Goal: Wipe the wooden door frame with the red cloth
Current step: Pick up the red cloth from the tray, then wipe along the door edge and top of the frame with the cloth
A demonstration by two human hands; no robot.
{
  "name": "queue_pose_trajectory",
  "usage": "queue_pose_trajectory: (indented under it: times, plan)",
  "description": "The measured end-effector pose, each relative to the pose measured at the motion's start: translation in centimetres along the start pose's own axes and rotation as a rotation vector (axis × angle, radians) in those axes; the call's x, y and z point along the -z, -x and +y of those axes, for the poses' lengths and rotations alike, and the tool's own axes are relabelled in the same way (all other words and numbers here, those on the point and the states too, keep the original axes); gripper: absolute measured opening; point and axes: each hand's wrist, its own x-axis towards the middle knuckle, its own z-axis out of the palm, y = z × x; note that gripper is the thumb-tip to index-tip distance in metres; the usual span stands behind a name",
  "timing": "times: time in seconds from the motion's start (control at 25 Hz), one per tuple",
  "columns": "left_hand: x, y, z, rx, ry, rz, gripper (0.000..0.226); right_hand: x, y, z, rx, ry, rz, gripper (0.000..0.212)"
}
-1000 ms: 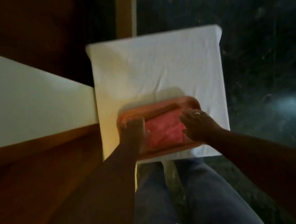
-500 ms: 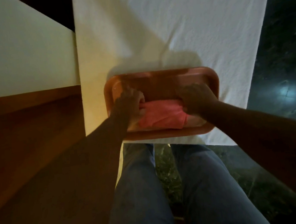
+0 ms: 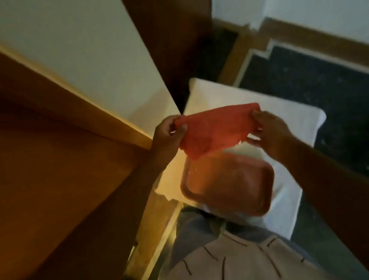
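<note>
Both hands hold the red cloth [image 3: 217,129] stretched out in the air above the orange tray [image 3: 231,188]. My left hand [image 3: 166,137] pinches its left corner and my right hand [image 3: 270,129] pinches its right edge. The wooden door frame [image 3: 45,160] runs along the left side, close beside my left forearm. A second dark wooden upright [image 3: 174,33] stands further back, past the cream wall strip [image 3: 83,47]. The tray has nothing in it.
The tray rests on a white-covered stool or small table [image 3: 295,118] right in front of my legs. Dark stone floor [image 3: 351,91] with a wooden skirting board lies to the right. A white wall fills the upper right.
The cloth has been lifted out of the tray and spread between both hands. The view has tilted up and swung, bringing the door frame and walls into sight.
</note>
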Motion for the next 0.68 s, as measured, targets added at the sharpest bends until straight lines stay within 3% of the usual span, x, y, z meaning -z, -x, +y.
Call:
queue_pose_trajectory:
  times: [0.16, 0.24, 0.36, 0.48, 0.68]
  plan:
    - [7.0, 3.9, 6.0, -0.102, 0.028, 0.211, 0.028, -8.9, 3.3, -4.4, 0.133, 0.235, -0.314, 0.053]
    - [11.2, 6.8, 9.1, -0.17, -0.024, 0.298, 0.041, -12.7, 6.0, -6.1, 0.333, 0.349, -0.328, 0.058]
    - [18.3, 12.4, 13.4, -0.292, -0.175, 0.44, 0.041, -18.7, 11.9, -8.7, 0.723, 0.35, -0.246, 0.031]
    - [23.8, 17.0, 17.3, -0.439, -0.244, 0.586, 0.03, -24.7, 18.4, -11.1, 1.056, 0.294, -0.169, 0.019]
    - [30.0, 20.9, 23.1, -0.689, -0.429, 0.746, 0.013, -33.9, 26.9, -15.0, 1.316, 0.021, -0.14, 0.009]
